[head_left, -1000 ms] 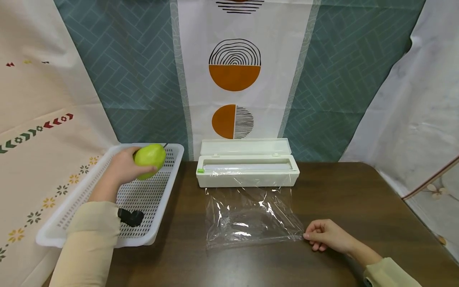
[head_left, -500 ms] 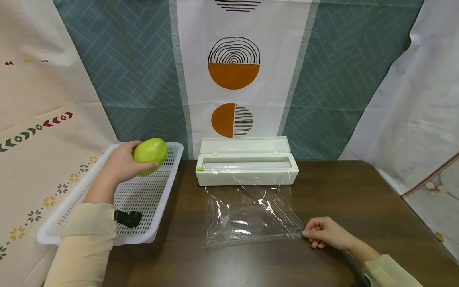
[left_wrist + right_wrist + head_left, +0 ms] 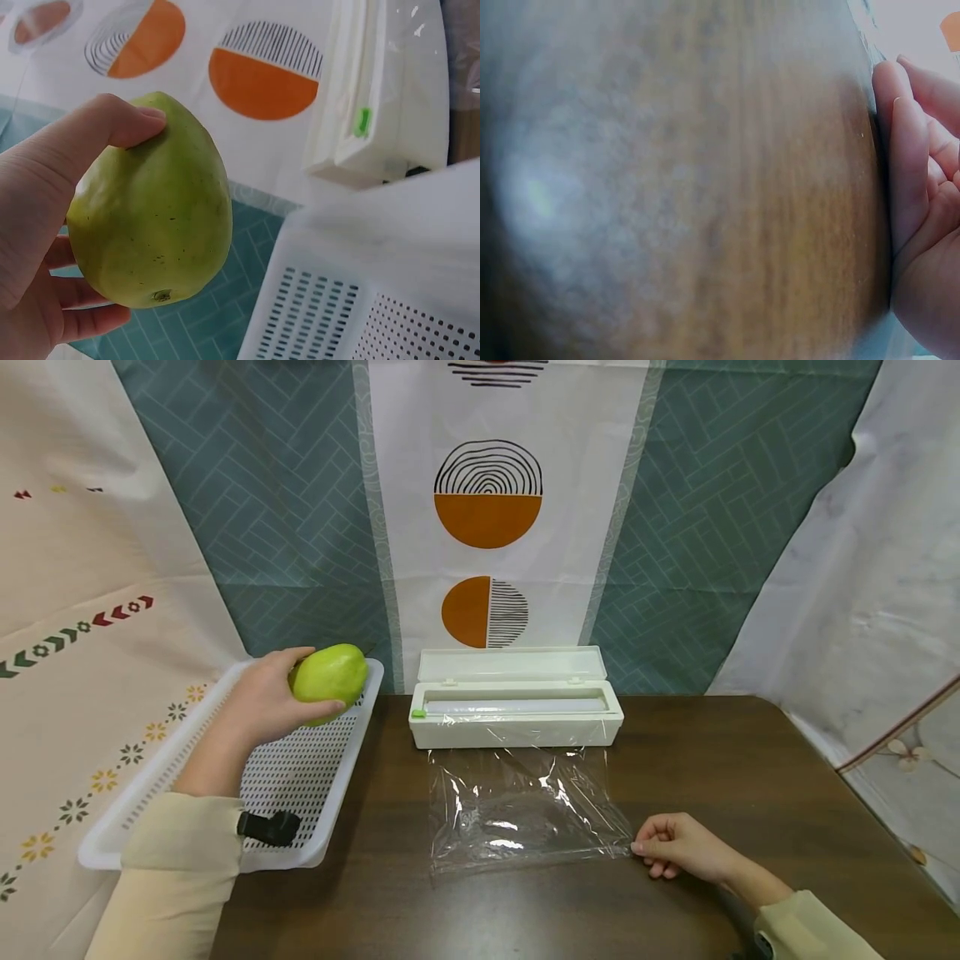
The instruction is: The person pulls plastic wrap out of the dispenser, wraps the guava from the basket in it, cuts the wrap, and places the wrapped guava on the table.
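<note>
My left hand (image 3: 262, 702) grips a green pear (image 3: 330, 677) above the white perforated basket (image 3: 352, 714). In the left wrist view the thumb presses the upper side of the pear (image 3: 161, 210), with fingers curled behind it. My right hand (image 3: 678, 845) pinches the near right corner of a sheet of clear plastic wrap (image 3: 525, 818). This crinkled sheet lies over the brown table, drawn out of a white wrap dispenser (image 3: 517, 735) whose lid stands raised. In the right wrist view, thumb and fingertips of the right hand (image 3: 930, 172) meet near the tabletop.
A wrap roll (image 3: 517, 706) lies inside the dispenser, and a green slider (image 3: 418, 714) sits at its left end. Patterned cloths (image 3: 300, 485) hang behind and beside the brown table (image 3: 712, 760). A black wrist camera (image 3: 273, 828) juts from the left sleeve over the basket.
My left hand has raised the pear slightly and carried it a little to the right over the basket. The right hand stays at the wrap's corner.
</note>
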Demonstrator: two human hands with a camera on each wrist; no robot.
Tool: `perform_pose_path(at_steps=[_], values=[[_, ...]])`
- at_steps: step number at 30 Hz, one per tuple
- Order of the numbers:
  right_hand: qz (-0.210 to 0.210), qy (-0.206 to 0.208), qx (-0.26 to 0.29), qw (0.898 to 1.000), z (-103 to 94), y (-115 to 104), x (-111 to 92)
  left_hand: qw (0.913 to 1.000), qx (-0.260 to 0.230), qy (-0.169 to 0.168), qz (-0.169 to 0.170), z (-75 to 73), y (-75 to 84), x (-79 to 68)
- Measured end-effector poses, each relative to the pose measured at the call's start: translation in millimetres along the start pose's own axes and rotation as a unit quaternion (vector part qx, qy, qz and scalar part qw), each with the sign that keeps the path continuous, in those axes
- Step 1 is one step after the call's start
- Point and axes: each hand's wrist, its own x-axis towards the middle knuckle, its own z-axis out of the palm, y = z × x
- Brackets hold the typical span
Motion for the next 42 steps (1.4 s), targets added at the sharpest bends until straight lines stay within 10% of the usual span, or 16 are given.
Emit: perform_pose_path(at_steps=[42], values=[[0.003,0.013,-0.002,1.000,1.3,0.7,-0.4,0.9936,0.001,-0.003,0.113,27.3,52.3,-11.2]])
